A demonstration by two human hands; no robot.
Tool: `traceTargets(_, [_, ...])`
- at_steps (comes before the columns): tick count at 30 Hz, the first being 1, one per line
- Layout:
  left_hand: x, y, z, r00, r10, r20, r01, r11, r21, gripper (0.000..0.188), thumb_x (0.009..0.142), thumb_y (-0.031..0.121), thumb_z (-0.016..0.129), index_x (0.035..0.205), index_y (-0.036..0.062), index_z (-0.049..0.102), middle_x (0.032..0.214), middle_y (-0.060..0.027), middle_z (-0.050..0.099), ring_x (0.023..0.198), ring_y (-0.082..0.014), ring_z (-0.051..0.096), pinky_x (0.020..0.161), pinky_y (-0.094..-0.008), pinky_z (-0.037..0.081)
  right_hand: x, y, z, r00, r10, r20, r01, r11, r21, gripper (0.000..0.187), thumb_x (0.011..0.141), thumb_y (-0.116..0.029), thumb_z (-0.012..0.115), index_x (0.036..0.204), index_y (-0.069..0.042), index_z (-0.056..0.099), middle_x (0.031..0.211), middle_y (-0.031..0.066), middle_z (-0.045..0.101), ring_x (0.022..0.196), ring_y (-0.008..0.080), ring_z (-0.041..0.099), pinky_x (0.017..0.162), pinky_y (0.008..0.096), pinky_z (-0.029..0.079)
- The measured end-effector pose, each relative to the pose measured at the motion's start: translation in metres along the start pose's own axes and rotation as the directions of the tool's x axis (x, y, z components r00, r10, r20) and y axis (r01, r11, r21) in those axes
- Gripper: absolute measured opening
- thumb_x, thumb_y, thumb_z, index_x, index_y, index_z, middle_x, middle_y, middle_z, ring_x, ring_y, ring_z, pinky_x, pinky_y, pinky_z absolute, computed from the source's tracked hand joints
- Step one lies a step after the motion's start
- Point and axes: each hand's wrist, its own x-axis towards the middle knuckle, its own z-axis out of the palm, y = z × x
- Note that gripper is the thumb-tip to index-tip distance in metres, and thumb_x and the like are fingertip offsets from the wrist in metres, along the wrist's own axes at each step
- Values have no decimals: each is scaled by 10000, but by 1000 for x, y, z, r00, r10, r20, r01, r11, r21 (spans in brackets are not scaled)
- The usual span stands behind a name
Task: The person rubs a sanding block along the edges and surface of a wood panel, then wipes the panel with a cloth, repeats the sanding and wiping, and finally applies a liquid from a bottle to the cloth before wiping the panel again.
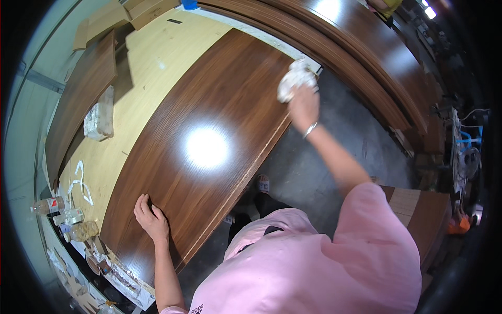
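A long dark-brown wood-grain panel point(225, 99) lies flat on a pale wooden worktable point(151, 68), its near edge showing a lighter raw strip. At the panel's far right corner my right hand point(304, 104) grips a crumpled white cloth point(294, 83) that rests against the surface and edge. My left hand point(151, 217) lies on the panel near its left end, fingers stretched out, with nothing in it. A bright light reflection shows on the panel between my hands.
More brown panels point(361, 42) are stacked beyond the right side. At the left, another panel point(83, 104) leans beside a plastic-wrapped white block point(99, 118). Bottles point(81, 230) stand along the left edge. A cardboard box point(107, 23) sits at the back; a concrete floor point(340, 104) lies between.
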Motion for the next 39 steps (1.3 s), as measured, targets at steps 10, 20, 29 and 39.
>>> traceTargets(10, [-5, -6, -1, 1000, -15, 4, 15, 1000, 23, 378, 855, 12, 536, 1231, 16, 568, 1285, -151, 558, 1193, -349, 508, 1016, -463, 393, -116, -111, -54, 942, -334, -10, 317, 886, 339, 66, 780, -135, 561, 810, -119, 617, 885, 96, 549, 875, 283, 516, 716, 435, 390])
traceTargets(20, [-3, -6, 2, 1000, 14, -27, -15, 999, -30, 371, 857, 9, 536, 1225, 21, 575, 1281, -149, 562, 1190, -349, 511, 1016, -462, 396, -17, 1, -2, 993, 77, -87, -62, 984, 167, 264, 772, -70, 610, 1035, -65, 638, 1024, 150, 551, 1036, 342, 522, 829, 456, 410])
traceTargets(29, [-3, -2, -1, 1000, -7, -19, 6, 1000, -13, 376, 850, -1, 542, 1225, 23, 573, 1275, -145, 563, 1185, -347, 513, 1016, -460, 398, 37, 71, 23, 973, 230, 3, -223, 940, 259, 411, 827, -136, 604, 1236, -102, 590, 1184, 153, 543, 1211, 367, 473, 955, 531, 426])
traceTargets(39, [-3, -4, -3, 1000, -2, -29, 2, 1000, 12, 365, 850, 0, 539, 1212, 17, 576, 1273, -148, 563, 1177, -349, 515, 1010, -458, 402, 56, 91, 31, 965, 239, 106, -260, 924, 282, 248, 859, -193, 663, 1079, -92, 716, 1144, 130, 609, 1077, 364, 551, 936, 451, 477])
